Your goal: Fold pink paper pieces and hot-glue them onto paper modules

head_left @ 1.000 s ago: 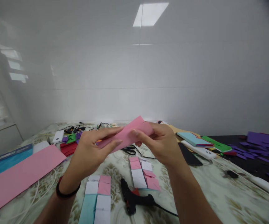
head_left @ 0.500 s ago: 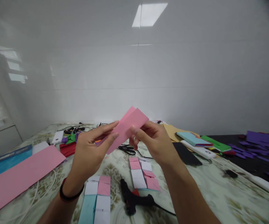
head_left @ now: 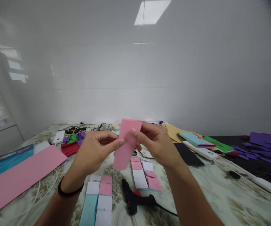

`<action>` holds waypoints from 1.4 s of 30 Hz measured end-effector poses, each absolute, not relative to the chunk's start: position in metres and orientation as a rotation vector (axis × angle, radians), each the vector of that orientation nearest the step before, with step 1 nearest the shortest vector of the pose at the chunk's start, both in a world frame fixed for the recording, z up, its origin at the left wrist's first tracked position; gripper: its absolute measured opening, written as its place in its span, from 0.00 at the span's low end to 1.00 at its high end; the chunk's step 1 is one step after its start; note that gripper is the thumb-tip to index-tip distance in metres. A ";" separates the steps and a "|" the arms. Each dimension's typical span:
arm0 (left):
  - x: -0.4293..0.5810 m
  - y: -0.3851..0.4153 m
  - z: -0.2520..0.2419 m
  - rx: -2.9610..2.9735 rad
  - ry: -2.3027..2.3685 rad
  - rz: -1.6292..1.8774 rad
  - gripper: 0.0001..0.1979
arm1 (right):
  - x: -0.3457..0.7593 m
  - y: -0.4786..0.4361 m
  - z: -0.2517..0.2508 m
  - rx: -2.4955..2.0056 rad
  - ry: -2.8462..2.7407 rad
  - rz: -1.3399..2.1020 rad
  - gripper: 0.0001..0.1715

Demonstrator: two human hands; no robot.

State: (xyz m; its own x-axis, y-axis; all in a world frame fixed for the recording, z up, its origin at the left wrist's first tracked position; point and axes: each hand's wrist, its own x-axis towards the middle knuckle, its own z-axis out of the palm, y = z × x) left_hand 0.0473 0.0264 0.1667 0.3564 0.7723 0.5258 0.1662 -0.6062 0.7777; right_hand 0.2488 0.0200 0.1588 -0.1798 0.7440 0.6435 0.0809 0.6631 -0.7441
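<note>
A folded pink paper strip is held up over the table between both hands. My left hand pinches its left edge between thumb and fingers. My right hand grips the upper right side, its thumb lying flat on the front face; the fingers behind are partly hidden. Below the paper lies a black hot glue gun. Two paper pieces made of small folded squares flank it: a white, pink and light blue one on the left, and a pink and white one on the right.
A long pink sheet lies at the left over a blue packet. Red, green and purple paper pieces sit behind it. To the right are a black flat object, coloured folded papers and purple scraps.
The pink paper has turned from a diagonal tilt to nearly upright and come down slightly. Its two offset layers now lie closer together. Both hands still hold it.
</note>
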 end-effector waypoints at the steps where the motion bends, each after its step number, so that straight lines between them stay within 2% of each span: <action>1: 0.047 0.026 0.167 2.006 0.801 1.234 0.08 | 0.249 0.020 0.159 -0.675 -1.669 0.679 0.18; 10: 0.047 0.022 0.167 1.963 0.785 1.269 0.09 | 0.252 0.017 0.159 -0.716 -1.773 0.668 0.11; 16: 0.046 0.021 0.169 1.980 0.772 1.254 0.10 | 0.254 0.016 0.157 -0.708 -1.794 0.664 0.10; 25: 0.046 0.019 0.171 1.992 0.782 1.234 0.10 | 0.254 0.014 0.159 -0.686 -1.829 0.621 0.19; 42: 0.044 0.019 0.169 2.043 0.798 1.245 0.12 | 0.252 0.014 0.160 -0.715 -1.823 0.595 0.19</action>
